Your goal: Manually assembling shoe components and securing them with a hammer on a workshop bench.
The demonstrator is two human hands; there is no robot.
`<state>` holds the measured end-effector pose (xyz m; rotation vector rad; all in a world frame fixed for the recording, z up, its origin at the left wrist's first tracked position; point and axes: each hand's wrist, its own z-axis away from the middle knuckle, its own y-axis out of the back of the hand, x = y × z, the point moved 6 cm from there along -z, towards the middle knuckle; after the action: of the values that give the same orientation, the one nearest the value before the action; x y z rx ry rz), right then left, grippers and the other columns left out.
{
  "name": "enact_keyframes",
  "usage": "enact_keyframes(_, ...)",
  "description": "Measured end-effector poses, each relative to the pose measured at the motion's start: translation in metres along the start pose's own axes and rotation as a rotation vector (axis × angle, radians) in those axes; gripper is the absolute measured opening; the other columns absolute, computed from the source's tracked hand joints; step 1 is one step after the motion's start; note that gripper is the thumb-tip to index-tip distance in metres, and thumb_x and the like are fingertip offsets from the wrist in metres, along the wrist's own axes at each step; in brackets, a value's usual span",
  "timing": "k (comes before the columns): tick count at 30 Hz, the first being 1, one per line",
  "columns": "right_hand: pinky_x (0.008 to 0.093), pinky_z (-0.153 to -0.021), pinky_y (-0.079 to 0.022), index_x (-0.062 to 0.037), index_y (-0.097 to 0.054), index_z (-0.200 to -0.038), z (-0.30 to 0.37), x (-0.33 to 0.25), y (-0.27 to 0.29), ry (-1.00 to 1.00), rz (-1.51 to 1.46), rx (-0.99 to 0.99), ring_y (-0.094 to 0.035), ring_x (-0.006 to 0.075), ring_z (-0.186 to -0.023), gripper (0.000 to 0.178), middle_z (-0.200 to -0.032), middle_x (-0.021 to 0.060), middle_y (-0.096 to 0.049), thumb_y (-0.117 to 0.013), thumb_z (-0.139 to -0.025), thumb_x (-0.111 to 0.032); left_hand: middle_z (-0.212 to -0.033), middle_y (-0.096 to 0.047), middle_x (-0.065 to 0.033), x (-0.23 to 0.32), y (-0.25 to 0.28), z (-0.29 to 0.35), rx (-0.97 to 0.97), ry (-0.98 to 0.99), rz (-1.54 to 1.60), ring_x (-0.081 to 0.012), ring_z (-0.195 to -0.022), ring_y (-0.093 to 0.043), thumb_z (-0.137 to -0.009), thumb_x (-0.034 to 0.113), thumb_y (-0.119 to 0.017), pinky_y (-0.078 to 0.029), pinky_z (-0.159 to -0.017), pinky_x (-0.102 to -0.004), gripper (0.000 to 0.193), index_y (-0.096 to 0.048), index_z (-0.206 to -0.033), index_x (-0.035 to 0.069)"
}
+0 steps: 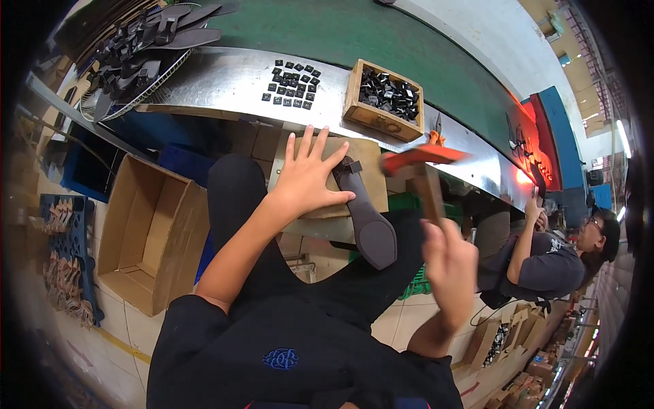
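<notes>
My left hand (306,180) lies spread over a wooden board (371,153) by my knees. Its thumb touches the edge of a dark shoe (364,211), which lies sole up with its small heel toward the bench. The toe end reaches past the board toward me. In my right hand (451,269) is a hammer (429,191), held by its wooden handle. The orange hammer head is raised beside the shoe's heel, apart from it. Motion blurs the hammer and the right hand.
On the metal bench edge (225,78) are rows of small black pieces (291,83), a wooden box (354,92) of black pieces and orange-handled pliers (436,136). A wire basket (153,92) holds shoes. A cardboard box (129,259) stands left. A co-worker (555,262) sits right.
</notes>
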<state>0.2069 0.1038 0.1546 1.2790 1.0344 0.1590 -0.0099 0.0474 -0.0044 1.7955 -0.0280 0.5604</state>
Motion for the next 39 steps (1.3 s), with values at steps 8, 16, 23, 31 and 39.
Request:
enact_keyframes(8, 0.029, -0.048, -0.037, 0.0007, -0.066, -0.102, -0.003, 0.002, 0.031, -0.058, -0.042, 0.001, -0.048, 0.0116, -0.049, 0.02, -0.057, 0.0065, -0.05, -0.056, -0.102, -0.017, -0.161, -0.022, -0.0234, -0.004, 0.0, 0.0, -0.014, 0.008, 0.002, -0.0447, -0.151, -0.011, -0.075, 0.075, -0.063, -0.009, -0.119, -0.0637, 0.097, -0.039, -0.154, 0.023)
enact_keyframes(16, 0.0343, -0.047, -0.038, 0.0021, -0.06, -0.092, -0.016, 0.018, -0.017, 0.007, -0.048, -0.105, -0.05, 0.0221, -0.047, 0.021, -0.059, 0.0139, -0.052, -0.058, -0.101, -0.017, -0.161, -0.021, -0.0232, -0.004, -0.001, 0.001, -0.007, 0.012, -0.004, -0.0447, -0.151, -0.011, -0.076, 0.075, -0.063, -0.008, -0.119, -0.0638, 0.097, -0.039, -0.154, 0.023)
enact_keyframes(23, 0.0277, -0.049, -0.038, -0.0001, -0.066, -0.111, 0.014, 0.0, 0.037, -0.104, -0.215, -0.008, -0.048, 0.0112, -0.049, 0.021, -0.058, 0.0068, -0.052, -0.057, -0.1, -0.016, -0.161, -0.022, -0.0236, 0.002, -0.003, -0.003, -0.006, -0.008, 0.008, -0.0448, -0.151, -0.011, -0.075, 0.075, -0.062, -0.009, -0.119, -0.0637, 0.098, -0.039, -0.154, 0.023)
enact_keyframes(31, 0.0351, -0.05, -0.042, 0.0013, -0.065, -0.102, -0.01, 0.002, 0.0, 0.04, -0.034, -0.053, -0.057, 0.0255, -0.05, 0.019, -0.062, 0.016, -0.057, -0.06, -0.1, -0.016, -0.161, -0.021, -0.0234, -0.006, -0.004, 0.005, -0.045, 0.019, 0.024, -0.0451, -0.151, -0.01, -0.075, 0.076, -0.062, -0.008, -0.119, -0.0628, 0.098, -0.038, -0.154, 0.024)
enact_keyframes(39, 0.0375, -0.05, -0.043, 0.0016, -0.062, -0.099, -0.015, 0.012, -0.031, 0.022, 0.03, -0.147, -0.052, 0.0377, -0.053, 0.018, -0.067, 0.0234, -0.055, -0.06, -0.099, -0.016, -0.161, -0.021, -0.0236, -0.005, -0.003, 0.0, -0.026, 0.003, -0.013, -0.046, -0.151, -0.011, -0.075, 0.075, -0.063, -0.009, -0.119, -0.0633, 0.098, -0.037, -0.155, 0.024)
